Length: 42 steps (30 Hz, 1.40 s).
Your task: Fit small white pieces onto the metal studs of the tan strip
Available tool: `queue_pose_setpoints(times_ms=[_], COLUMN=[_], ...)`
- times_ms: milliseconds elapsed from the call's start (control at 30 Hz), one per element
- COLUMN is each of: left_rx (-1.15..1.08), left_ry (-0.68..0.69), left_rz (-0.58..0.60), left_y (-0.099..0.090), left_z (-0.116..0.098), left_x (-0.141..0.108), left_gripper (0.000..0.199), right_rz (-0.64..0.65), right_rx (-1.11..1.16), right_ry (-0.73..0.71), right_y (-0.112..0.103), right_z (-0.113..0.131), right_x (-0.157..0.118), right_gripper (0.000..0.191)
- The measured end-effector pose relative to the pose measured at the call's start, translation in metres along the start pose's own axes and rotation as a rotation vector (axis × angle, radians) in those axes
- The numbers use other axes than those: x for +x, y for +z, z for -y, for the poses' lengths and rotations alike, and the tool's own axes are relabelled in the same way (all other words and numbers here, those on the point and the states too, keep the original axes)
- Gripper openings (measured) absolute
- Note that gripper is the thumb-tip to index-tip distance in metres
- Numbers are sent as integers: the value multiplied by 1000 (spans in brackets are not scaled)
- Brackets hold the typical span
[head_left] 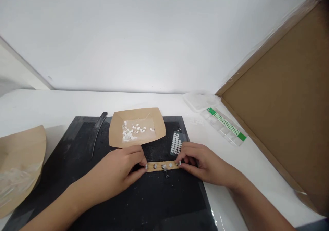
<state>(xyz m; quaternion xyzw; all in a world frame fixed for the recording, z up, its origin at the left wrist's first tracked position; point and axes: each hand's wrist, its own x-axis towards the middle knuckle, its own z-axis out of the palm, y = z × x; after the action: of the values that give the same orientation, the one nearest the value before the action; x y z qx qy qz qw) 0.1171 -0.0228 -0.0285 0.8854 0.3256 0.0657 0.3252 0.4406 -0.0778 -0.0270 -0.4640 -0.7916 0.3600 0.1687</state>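
Note:
A narrow tan strip (158, 166) lies across the black mat (164, 196), with several small shiny metal pieces and pale round dots along it. At its left end, my left hand (122, 167) pinches thumb and finger together beside a small silvery piece. My right hand (199, 162) is closed in a pinch at the right end, around a small whitish, metallic-looking piece. One little metal piece (167, 174) sits at the strip's near edge. A dark sheet of oval white stickers (176, 143) lies just behind my right fingers, which partly cover it.
A brown paper tray (138, 114) with small white pieces stands behind the hands. Left of it lies a dark nail file (99, 131). Another paper tray (23, 149) is far left. A green-edged clear packet (226, 125), a clear lid (199, 101) and a cardboard box (282, 97) are right.

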Motion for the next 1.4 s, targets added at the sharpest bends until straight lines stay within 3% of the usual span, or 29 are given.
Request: queue_pose_setpoints(times_ms=[267, 433, 600, 833, 1000, 1133, 1400], left_rx=[0, -14, -47, -145, -186, -210, -206], left_ry=[-4, 6, 7, -70, -125, -160, -179], left_rz=[0, -3, -1, -17, -20, -22, -16], left_y=[-1, -1, 0, -1, 0, 3, 4], left_z=[1, 4, 5, 1, 0, 3, 3], left_x=[-2, -2, 0, 3, 4, 4, 4], left_gripper=[12, 15, 18, 16, 15, 14, 16], right_rz=[35, 27, 26, 28, -75, -132, -206], right_rx=[-2, -46, -58, -70, -105, -167, -238], right_ry=[13, 46, 48, 48, -31, -126, -143], right_y=[-1, 0, 4, 2, 4, 11, 33], right_z=[6, 7, 3, 3, 9, 17, 18], right_x=[-2, -2, 1, 0, -3, -2, 6], right_gripper=[7, 33, 18, 18, 39, 32, 35])
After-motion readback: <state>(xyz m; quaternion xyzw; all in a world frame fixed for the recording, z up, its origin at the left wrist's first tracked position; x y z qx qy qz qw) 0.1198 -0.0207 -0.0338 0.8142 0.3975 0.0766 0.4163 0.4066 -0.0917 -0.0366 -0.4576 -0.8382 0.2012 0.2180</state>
